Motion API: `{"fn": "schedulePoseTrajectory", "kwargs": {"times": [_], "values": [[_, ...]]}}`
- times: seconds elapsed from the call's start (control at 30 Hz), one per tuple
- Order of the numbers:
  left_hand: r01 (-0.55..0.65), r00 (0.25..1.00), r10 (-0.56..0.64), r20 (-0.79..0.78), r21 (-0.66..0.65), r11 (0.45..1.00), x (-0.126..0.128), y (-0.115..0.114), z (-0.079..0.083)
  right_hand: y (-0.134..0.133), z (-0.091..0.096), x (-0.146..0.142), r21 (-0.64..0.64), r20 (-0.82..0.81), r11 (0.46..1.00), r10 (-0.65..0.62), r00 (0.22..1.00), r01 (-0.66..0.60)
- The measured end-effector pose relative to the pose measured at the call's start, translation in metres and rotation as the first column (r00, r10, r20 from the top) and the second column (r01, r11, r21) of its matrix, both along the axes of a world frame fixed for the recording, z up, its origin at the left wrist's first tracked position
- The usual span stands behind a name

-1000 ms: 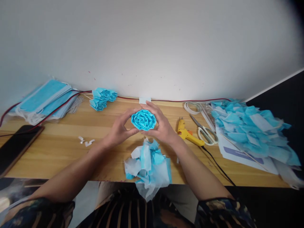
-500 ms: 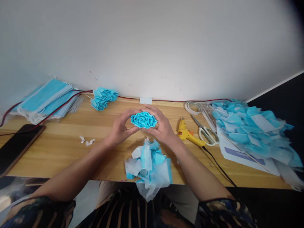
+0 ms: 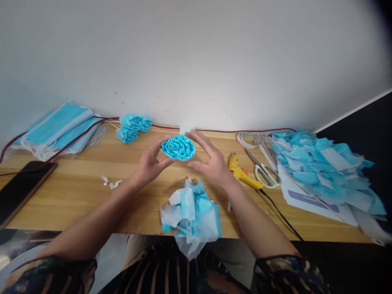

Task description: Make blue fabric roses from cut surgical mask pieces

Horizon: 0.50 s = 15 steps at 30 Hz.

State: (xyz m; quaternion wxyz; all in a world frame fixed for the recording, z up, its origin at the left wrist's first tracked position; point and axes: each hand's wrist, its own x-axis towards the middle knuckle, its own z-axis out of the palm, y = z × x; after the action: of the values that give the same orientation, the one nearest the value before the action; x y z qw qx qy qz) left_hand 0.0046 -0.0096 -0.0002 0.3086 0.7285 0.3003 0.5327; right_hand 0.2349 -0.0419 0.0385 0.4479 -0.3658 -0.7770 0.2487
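Note:
A blue ruffled fabric flower (image 3: 178, 147) is held up over the middle of the table, its layered petals facing me. My left hand (image 3: 152, 161) grips it from the left, thumb below and fingers behind. My right hand (image 3: 212, 160) is beside it on the right, fingers and thumb spread apart in a curve, with a small gap to the petals. Beneath the hands, a loose heap of blue and white fabric scraps (image 3: 192, 216) lies at the table's front edge and hangs partly over it.
Finished blue flowers (image 3: 133, 126) and a stack of face masks (image 3: 61, 126) lie at the back left, above a phone (image 3: 24, 192). White snippets (image 3: 112, 182) lie nearby. Rightward are a yellow glue gun (image 3: 243, 173), scissors (image 3: 265, 171), a tape roll (image 3: 248, 139) and a large fabric pile (image 3: 324, 167).
The flower has moved slightly left and up with my left hand and tilted a little. My right hand has come away from it, its fingers spreading.

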Motion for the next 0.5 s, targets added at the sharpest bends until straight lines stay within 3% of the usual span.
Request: {"fn": "schedulePoseTrajectory", "kwargs": {"times": [0.2, 0.37, 0.5], "values": [[-0.039, 0.999, 0.035, 0.035, 0.1, 0.994, 0.002, 0.004, 0.006, 0.003, -0.005, -0.003, 0.173, -0.052, 0.983, -0.045, 0.998, 0.054], [-0.192, 0.98, 0.186, 0.075, 0.071, 0.979, 0.005, 0.004, 0.003, 0.003, -0.013, -0.011, 0.162, -0.11, 0.973, -0.147, 0.983, 0.164], [-0.167, 0.984, 0.164, 0.07, 0.044, 0.985, 0.007, 0.003, 0.001, 0.003, -0.011, -0.012, 0.15, -0.083, 0.979, -0.127, 0.988, 0.139]]}}
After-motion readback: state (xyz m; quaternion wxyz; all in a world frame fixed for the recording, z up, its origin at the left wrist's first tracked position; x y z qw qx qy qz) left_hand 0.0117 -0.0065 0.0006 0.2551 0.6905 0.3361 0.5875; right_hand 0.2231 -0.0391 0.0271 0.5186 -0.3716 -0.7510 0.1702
